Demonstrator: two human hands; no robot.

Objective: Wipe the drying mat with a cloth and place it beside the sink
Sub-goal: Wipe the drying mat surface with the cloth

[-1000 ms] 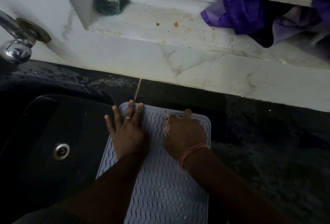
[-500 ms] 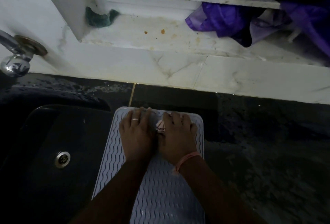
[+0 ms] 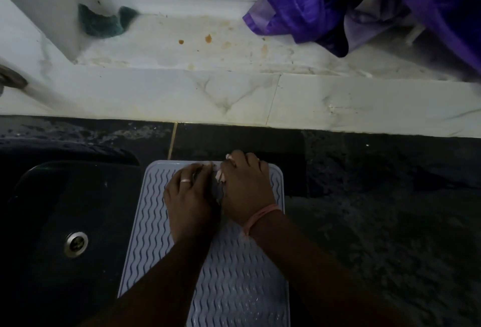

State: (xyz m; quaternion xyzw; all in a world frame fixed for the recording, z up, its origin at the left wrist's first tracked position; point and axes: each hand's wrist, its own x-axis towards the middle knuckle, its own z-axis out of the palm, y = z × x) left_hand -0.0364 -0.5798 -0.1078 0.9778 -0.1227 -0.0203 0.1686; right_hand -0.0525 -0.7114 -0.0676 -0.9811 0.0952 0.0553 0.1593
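Observation:
The drying mat [image 3: 234, 287], pale grey-blue with wavy ridges, lies flat on the dark counter [image 3: 377, 222], just right of the black sink [image 3: 39, 222]. Its left edge hangs over the sink's rim. Both hands are together at the mat's far edge. My right hand [image 3: 247, 191] grips a bunched cloth [image 3: 220, 179], of which pink-white and grey bits show. My left hand [image 3: 188, 196], wearing a ring, presses up against it with its fingers curled onto the cloth. Most of the cloth is hidden under the hands.
The sink has a steel drain [image 3: 75, 244]; a tap's base [image 3: 11, 79] shows at the left edge. Behind the counter rises a stained white marble ledge [image 3: 234, 97] with a green scrubber [image 3: 104, 23] and purple fabric [image 3: 312, 19].
My left hand went from lying flat on the mat to curling in against the cloth. Both hands have slid to the mat's far edge, and the view has tilted down.

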